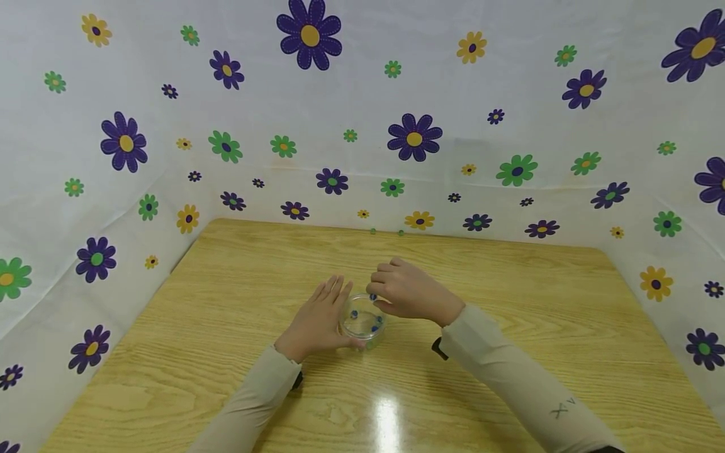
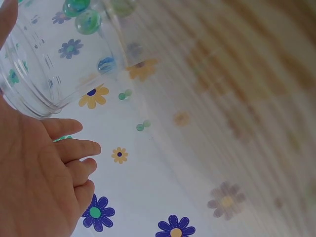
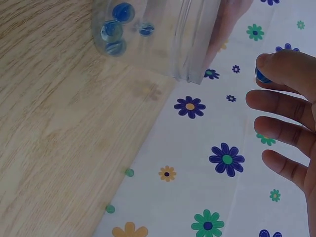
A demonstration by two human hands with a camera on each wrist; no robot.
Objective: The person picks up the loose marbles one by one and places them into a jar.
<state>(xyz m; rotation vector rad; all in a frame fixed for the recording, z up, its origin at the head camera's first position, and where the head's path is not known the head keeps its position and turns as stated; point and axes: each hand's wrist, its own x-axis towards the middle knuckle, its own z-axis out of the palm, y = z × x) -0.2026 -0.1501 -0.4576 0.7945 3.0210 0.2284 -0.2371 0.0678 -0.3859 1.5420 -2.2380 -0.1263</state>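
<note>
A clear jar (image 1: 362, 335) stands upright on the table, its mouth facing up. Several blue marbles (image 3: 123, 13) lie inside, and the left wrist view also shows green marbles (image 2: 88, 22) in it. My left hand (image 1: 314, 326) holds the jar from the left, thumb around the near side and fingers stretched along the far left. Over the right part of the rim, my right hand (image 1: 412, 290) pinches a blue marble (image 3: 262, 75) between thumb and forefinger. Its other fingers are loosely bent and apart.
Two small green marbles (image 1: 372, 231) (image 1: 401, 233) sit at the far edge of the wooden table (image 1: 255, 264). A white cloth wall (image 1: 351, 94) with printed flowers stands behind and along both sides.
</note>
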